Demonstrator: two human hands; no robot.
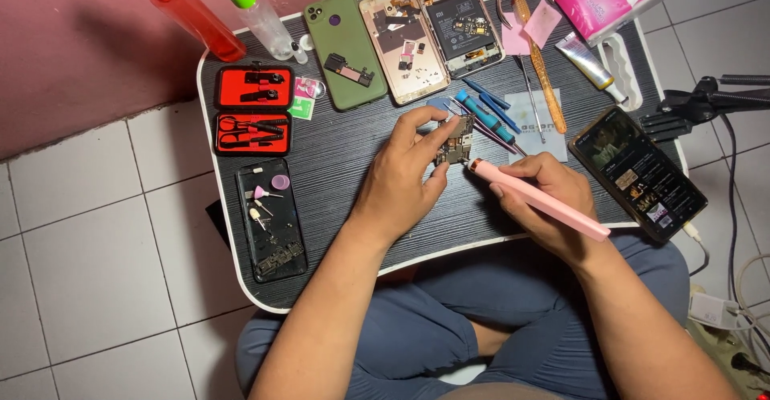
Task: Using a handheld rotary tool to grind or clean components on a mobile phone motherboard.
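On the lap table (pixel 345 167), two bottles (pixel 192 11), three opened phones (pixel 401 39).

Phones and phone shells on my tray: five, counting the green one (pixel 346 48) and the lit one (pixel 639 173)
Bottles: two, red (pixel 189 8) and clear (pixel 258 11)
Tool cases: one (pixel 253 109)
My hands: two, left (pixel 405 177) and right (pixel 543 202)

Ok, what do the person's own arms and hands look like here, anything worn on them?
Both forearms are bare up to the picture's lower edge, with no sleeves showing. The left hand and right hand wear no gloves; I see no rings, watch or wristband. Fingernails are short and unpainted. Blue-grey trousers cover the lap below.
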